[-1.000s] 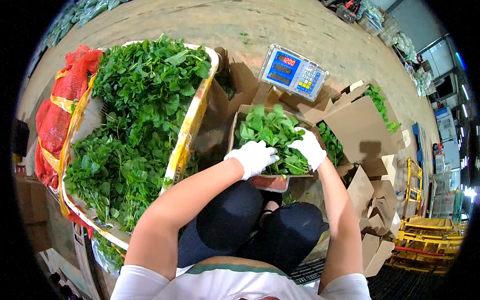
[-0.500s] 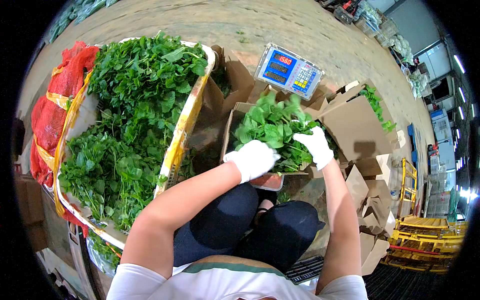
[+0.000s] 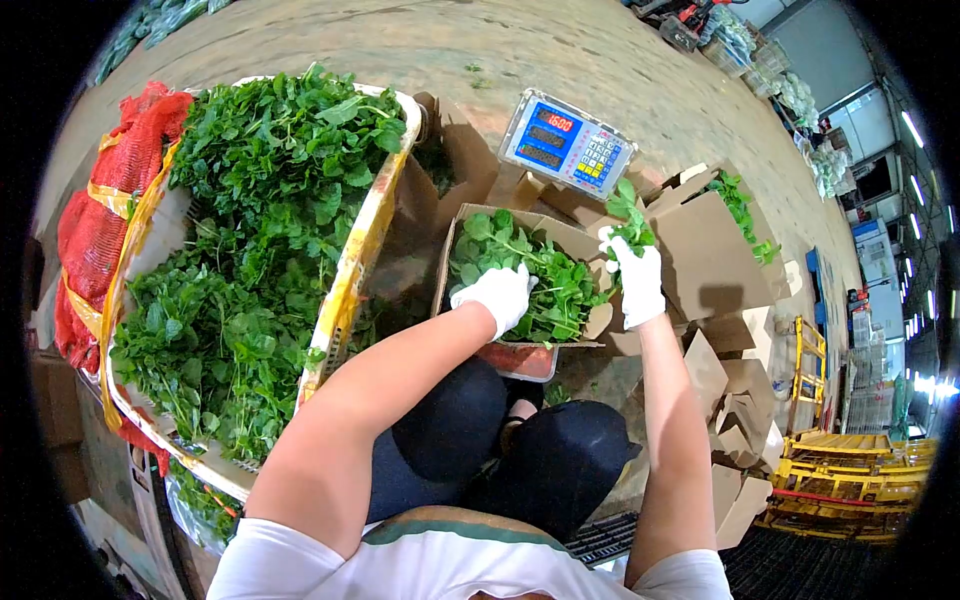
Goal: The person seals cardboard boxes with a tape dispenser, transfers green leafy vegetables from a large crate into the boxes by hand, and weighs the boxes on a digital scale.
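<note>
Leafy green stems (image 3: 545, 285) lie in an open cardboard box (image 3: 447, 262) in front of my knees. My left hand (image 3: 495, 300), in a white glove, is at the box's near left side, its fingers curled in on the greens and partly hidden by leaves. Just past the right edge of the box, my right hand (image 3: 638, 285), also gloved, grips a small bunch of the same greens (image 3: 627, 212), leaves upward. Behind the box stands a digital scale display (image 3: 567, 143) with lit red digits.
To the left is a large white crate (image 3: 350, 290) heaped with greens (image 3: 250, 260), with a red mesh sack (image 3: 95, 250) beside it. Cardboard flaps (image 3: 715, 250) and another box with greens (image 3: 738, 215) stand at right. Yellow metal racks (image 3: 850, 470) are farther right.
My right hand has lifted a small bunch up and right, out of the box. The greens in the box sit lower, and the scale's red digits have changed. My left hand stays over the box.
</note>
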Demonstrator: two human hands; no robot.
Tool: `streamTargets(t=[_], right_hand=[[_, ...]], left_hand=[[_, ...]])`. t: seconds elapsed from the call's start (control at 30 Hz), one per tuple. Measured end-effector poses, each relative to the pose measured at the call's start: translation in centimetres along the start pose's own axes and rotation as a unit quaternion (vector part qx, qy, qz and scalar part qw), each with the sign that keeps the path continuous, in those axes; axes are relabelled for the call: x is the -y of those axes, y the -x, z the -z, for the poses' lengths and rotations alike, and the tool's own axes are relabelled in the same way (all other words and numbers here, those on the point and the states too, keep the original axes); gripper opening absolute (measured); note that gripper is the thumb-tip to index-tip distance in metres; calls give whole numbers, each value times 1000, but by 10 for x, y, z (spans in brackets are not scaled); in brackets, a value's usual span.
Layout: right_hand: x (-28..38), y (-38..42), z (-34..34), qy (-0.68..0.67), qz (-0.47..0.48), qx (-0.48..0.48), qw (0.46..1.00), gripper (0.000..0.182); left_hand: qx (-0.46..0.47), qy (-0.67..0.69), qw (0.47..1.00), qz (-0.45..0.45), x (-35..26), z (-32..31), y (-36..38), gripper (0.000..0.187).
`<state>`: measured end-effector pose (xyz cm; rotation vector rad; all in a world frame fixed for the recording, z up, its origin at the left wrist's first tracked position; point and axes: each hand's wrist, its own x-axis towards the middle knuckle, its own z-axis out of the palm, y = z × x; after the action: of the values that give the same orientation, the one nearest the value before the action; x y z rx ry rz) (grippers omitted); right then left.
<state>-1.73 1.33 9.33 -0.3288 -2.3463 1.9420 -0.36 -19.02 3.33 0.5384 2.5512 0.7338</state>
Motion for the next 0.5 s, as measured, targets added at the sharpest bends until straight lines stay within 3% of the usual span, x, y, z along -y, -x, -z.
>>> streamTargets(t=[0.07,0.13,0.2,0.27,0.3,0.33,0.37,0.43,0.47,0.5], right_hand=[[1,1,-9,102,8,31,994,20],[-16,-3,-16,169,41,123,977,34],[-18,2,-39,394,163,122,896,41],[-25,-2,-56,501,160,178,832,46],[-31,-6,-63,559,124,199,795,39],[-45,-12,-62,586,157,185,773,31],[-37,-12,-62,579,149,150,788,30],[-20,-6,-51,515,169,47,839,28],[-51,-32,-31,312,93,29,945,24],[-28,-25,-23,201,85,52,974,24]], left_hand=[[-8,-11,1000,-10,4,-10,-4,43],[-53,-77,994,-50,8,-20,-9,41],[-59,-96,992,-61,13,-30,-10,41],[-67,-116,989,-68,18,-34,-13,42],[-42,-105,992,-63,18,-34,-15,42],[-18,-94,994,-58,17,-33,-16,43],[11,-39,999,8,9,-21,-8,46],[18,-30,999,27,7,-14,-5,47],[28,-21,998,42,5,-12,-5,48],[48,6,997,67,3,-8,-4,49]])
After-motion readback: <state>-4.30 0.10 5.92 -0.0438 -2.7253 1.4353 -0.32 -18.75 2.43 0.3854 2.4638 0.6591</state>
